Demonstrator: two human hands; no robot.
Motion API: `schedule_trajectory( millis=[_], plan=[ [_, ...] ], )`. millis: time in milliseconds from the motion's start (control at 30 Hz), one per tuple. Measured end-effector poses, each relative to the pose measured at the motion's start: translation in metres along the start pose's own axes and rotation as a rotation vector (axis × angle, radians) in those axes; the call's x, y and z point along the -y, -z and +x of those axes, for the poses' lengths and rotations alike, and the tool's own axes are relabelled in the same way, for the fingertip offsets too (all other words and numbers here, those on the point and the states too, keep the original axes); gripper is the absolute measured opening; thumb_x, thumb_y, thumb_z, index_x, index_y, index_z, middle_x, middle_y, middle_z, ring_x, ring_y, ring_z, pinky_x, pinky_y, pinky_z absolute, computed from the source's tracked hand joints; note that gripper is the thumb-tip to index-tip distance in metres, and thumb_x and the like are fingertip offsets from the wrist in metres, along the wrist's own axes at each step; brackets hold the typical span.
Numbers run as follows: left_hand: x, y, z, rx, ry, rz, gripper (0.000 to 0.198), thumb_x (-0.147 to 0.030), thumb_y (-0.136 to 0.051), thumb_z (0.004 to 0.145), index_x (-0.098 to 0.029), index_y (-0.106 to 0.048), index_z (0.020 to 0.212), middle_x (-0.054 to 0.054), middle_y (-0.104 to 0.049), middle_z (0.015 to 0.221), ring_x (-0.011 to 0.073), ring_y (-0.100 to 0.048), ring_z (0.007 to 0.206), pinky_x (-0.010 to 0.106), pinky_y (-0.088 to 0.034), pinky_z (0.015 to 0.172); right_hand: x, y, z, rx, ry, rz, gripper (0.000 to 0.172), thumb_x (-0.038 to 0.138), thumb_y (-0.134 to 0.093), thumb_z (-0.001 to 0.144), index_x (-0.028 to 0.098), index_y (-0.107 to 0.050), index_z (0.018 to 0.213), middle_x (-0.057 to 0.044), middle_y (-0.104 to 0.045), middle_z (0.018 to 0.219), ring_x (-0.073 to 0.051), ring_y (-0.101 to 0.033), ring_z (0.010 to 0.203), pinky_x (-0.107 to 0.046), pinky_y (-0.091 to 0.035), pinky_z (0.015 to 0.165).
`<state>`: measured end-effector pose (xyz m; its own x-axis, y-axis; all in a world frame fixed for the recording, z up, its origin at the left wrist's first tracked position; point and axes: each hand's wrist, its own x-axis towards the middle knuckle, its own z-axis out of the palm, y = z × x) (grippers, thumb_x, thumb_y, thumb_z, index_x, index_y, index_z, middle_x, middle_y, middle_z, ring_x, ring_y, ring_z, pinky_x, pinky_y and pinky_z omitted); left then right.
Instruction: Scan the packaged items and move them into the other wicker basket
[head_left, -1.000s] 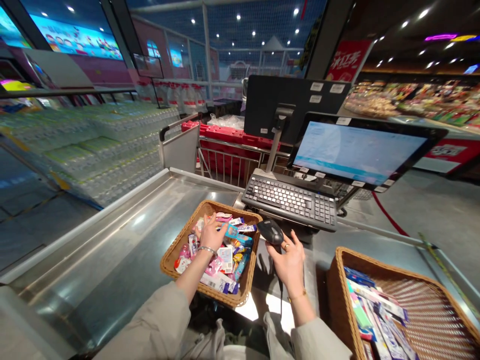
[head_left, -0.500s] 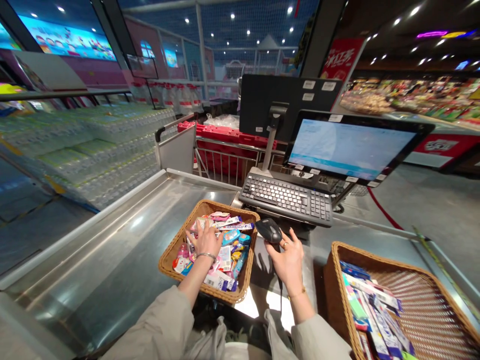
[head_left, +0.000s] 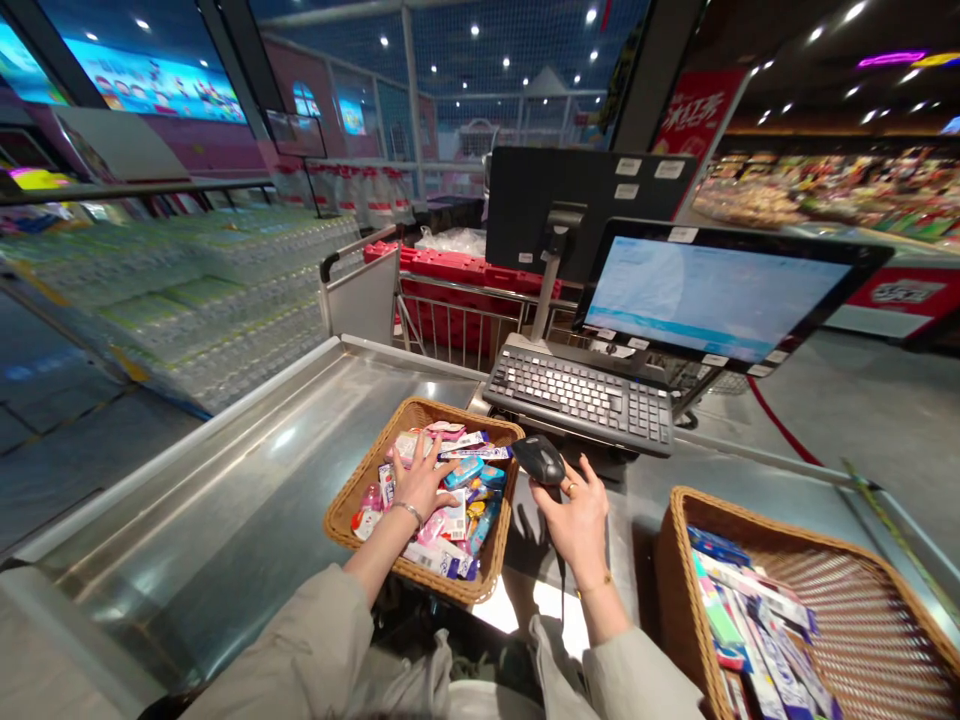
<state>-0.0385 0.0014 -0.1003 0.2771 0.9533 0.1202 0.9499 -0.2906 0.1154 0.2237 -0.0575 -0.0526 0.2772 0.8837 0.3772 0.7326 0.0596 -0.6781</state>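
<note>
My left hand (head_left: 418,478) lies in a wicker basket (head_left: 357,492) full of small colourful packets (head_left: 463,497), fingers spread over them, palm down. Whether it grips a packet I cannot make out. My right hand (head_left: 576,520) holds a black handheld barcode scanner (head_left: 538,459) upright between the two baskets, its cable hanging down past my wrist. A second wicker basket (head_left: 679,590) at the right holds several long flat packets (head_left: 742,620).
A steel checkout counter (head_left: 247,490) runs to the left. Behind the baskets stand a keyboard (head_left: 581,398), a lit till screen (head_left: 712,300) and a black customer display (head_left: 585,205). Red crates (head_left: 450,270) and a metal barrier stand behind.
My left hand let go of the blue packet it held a second ago and settled flat on the packets in the basket. The scanner hand has barely moved.
</note>
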Motion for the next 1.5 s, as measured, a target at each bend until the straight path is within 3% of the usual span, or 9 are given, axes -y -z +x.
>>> schedule_trajectory(
  millis=[167, 433, 700, 967, 1500],
  plan=[
    [0.004, 0.000, 0.010, -0.021, -0.032, -0.061, 0.042, -0.050, -0.074, 0.073, -0.039, -0.068, 0.114, 0.008, -0.035, 0.155, 0.0435, -0.014, 0.146, 0.082, 0.005, 0.101, 0.000, -0.001, -0.001, -0.005, 0.014, 0.004, 0.028, 0.041, -0.062, 0.077, 0.023, -0.076, 0.093, -0.007, -0.069, 0.121, -0.033, -0.038, 0.135, -0.057, -0.027, 0.109],
    [0.004, 0.010, 0.010, -0.186, -0.113, -0.052, 0.012, -0.032, -0.064, 0.083, -0.030, -0.074, 0.089, 0.004, -0.056, 0.141, 0.0386, -0.030, 0.143, 0.078, 0.010, 0.106, 0.000, 0.002, -0.002, -0.030, -0.005, 0.005, 0.029, 0.042, -0.063, 0.076, 0.023, -0.076, 0.092, -0.006, -0.069, 0.121, -0.034, -0.038, 0.135, -0.057, -0.028, 0.110],
    [-0.015, 0.024, 0.023, -0.326, -0.129, -0.055, 0.018, -0.032, -0.063, 0.083, -0.030, -0.071, 0.099, 0.004, -0.051, 0.145, 0.0365, -0.027, 0.145, 0.078, 0.006, 0.108, 0.001, 0.008, -0.003, -0.019, -0.008, 0.007, 0.027, 0.041, -0.062, 0.076, 0.023, -0.076, 0.092, -0.005, -0.068, 0.123, -0.033, -0.038, 0.135, -0.058, -0.026, 0.109],
    [-0.044, 0.046, 0.050, -0.379, -0.210, -0.087, 0.014, -0.030, -0.066, 0.081, -0.028, -0.071, 0.095, 0.003, -0.054, 0.143, 0.0358, -0.027, 0.145, 0.076, 0.008, 0.109, 0.004, 0.022, -0.006, -0.068, 0.010, 0.016, 0.025, 0.038, -0.062, 0.076, 0.023, -0.075, 0.092, -0.007, -0.068, 0.122, -0.032, -0.038, 0.135, -0.058, -0.027, 0.109],
    [-0.099, 0.053, 0.076, -0.421, -0.398, -0.141, 0.017, -0.030, -0.063, 0.082, -0.031, -0.071, 0.096, 0.001, -0.054, 0.142, 0.0345, -0.028, 0.145, 0.074, 0.011, 0.111, 0.002, 0.055, -0.016, -0.133, 0.017, -0.064, 0.025, 0.037, -0.062, 0.076, 0.023, -0.075, 0.091, -0.005, -0.067, 0.124, -0.035, -0.039, 0.134, -0.057, -0.025, 0.110]
  ],
)
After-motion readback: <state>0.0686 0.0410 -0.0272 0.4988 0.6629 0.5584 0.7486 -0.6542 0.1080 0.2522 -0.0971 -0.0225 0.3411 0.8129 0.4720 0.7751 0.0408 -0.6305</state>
